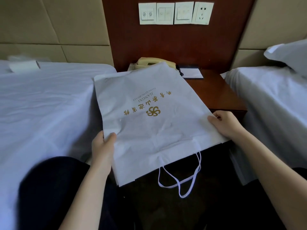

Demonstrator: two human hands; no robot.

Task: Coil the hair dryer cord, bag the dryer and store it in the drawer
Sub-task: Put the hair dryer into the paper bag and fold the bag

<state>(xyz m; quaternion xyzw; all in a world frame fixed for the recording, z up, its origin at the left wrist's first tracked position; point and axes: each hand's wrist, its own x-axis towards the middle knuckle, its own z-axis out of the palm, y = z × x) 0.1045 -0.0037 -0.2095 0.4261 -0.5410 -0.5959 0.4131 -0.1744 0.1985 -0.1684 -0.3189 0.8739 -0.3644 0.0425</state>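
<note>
Left hand (103, 143) grips the near-left edge of the white bag (149, 117), thumb pressed on top and fingers tucked beneath, and the right hand (224, 124) has the opposite edge, thumb over the fabric and fingers curled round it. Both hands hold the bag flat and stretched out, slanting over the front-left part of the nightstand (219, 93), gold lettering face up and reading upside down from here. Its far end reaches to the back of the nightstand and covers part of the beige telephone (149, 61) sitting there. Its near end juts out past the nightstand's front edge, and from that end the white drawstring loops (181, 181) dangle in front of the nightstand over the dark floor. At the back of the nightstand, just right of the telephone, lies a notepad (191, 73) in a dark holder. On the wood panel above the nightstand runs a row of white switch plates (176, 13). Left of the nightstand is the left bed (41, 100) in white sheets; right of it, the right bed (269, 100) with a pillow (289, 53) at its head.
</note>
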